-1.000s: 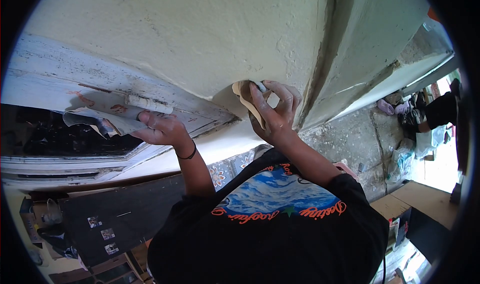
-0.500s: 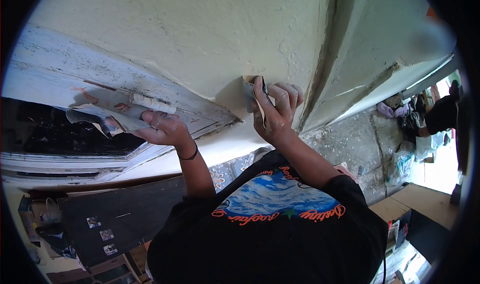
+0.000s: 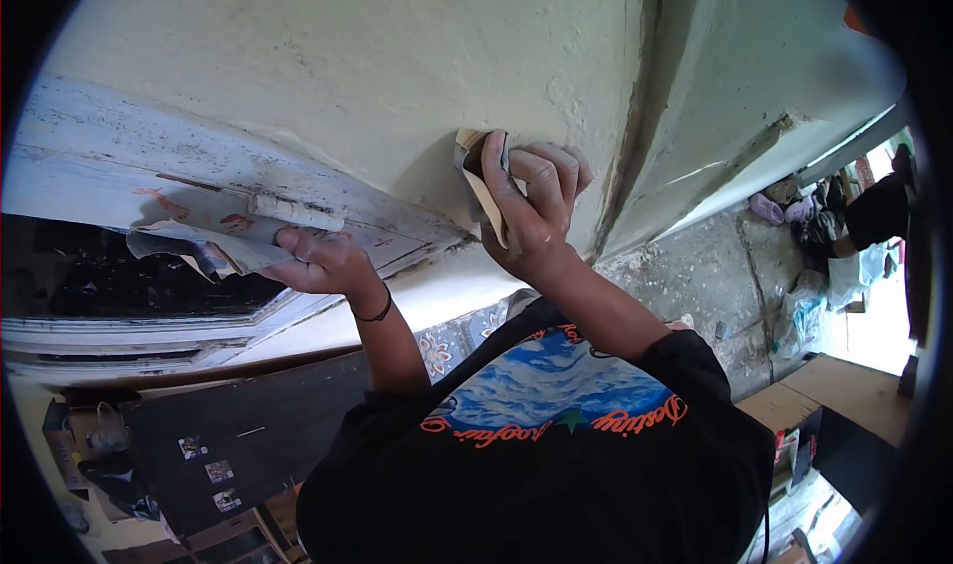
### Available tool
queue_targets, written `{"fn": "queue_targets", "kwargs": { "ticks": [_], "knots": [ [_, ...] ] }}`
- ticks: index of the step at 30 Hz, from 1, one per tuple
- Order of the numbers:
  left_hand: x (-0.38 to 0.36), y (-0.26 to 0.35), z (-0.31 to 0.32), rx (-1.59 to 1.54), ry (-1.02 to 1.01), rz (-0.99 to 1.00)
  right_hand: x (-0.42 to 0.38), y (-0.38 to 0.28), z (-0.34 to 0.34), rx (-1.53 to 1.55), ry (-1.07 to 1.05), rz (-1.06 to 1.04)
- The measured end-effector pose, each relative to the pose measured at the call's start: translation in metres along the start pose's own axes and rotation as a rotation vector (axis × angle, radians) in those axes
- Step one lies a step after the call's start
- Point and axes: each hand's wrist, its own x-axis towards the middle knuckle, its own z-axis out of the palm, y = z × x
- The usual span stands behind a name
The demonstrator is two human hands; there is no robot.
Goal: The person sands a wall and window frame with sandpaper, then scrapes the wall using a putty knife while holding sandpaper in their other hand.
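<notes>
My right hand (image 3: 541,192) is closed around a folded piece of sandpaper (image 3: 478,172), which it presses against the cream wall (image 3: 377,58). Lower at the left, my left hand (image 3: 323,264) pinches a larger, creased sheet of sandpaper (image 3: 189,244) beside the white wooden frame (image 3: 129,137). A white hinge-like cylinder (image 3: 296,211) sits on that frame just above my left fingers. A dark band circles my left wrist.
A wide vertical groove (image 3: 645,97) runs down the wall to the right. Footwear (image 3: 766,209) and plastic bags (image 3: 800,316) lie on the concrete floor, near another person's leg (image 3: 879,216). A dark panel (image 3: 268,415) stands lower left, cardboard (image 3: 844,395) lower right.
My right hand has slid slightly left and up along the wall with its sandpaper. My left hand and its sheet are almost where they were.
</notes>
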Motion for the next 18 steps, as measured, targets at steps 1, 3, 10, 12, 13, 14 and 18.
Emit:
{"fn": "queue_targets", "kwargs": {
  "ticks": [1, 3, 10, 12, 13, 14, 18],
  "knots": [
    [0.0, 0.0, -0.001, -0.017, 0.005, -0.007, -0.002, 0.002, -0.001, 0.017, -0.006, 0.011],
    [-0.001, 0.001, -0.001, -0.004, 0.013, -0.04, -0.011, 0.006, -0.005, 0.002, -0.04, 0.02],
    [0.001, -0.001, 0.001, 0.011, 0.011, 0.031, 0.005, 0.002, -0.005, 0.026, -0.037, -0.004],
    [0.0, 0.001, -0.002, 0.043, -0.005, -0.004, 0.0, 0.005, -0.002, 0.02, -0.011, -0.001],
    [0.0, 0.002, -0.003, 0.065, -0.017, -0.04, -0.003, 0.006, -0.006, 0.023, -0.042, 0.016],
    [0.0, 0.002, -0.002, 0.065, -0.013, -0.039, -0.006, 0.006, -0.007, 0.025, -0.041, 0.012],
    [-0.004, 0.005, 0.001, -0.01, 0.007, -0.07, 0.002, 0.001, -0.008, 0.006, -0.085, 0.013]
  ]
}}
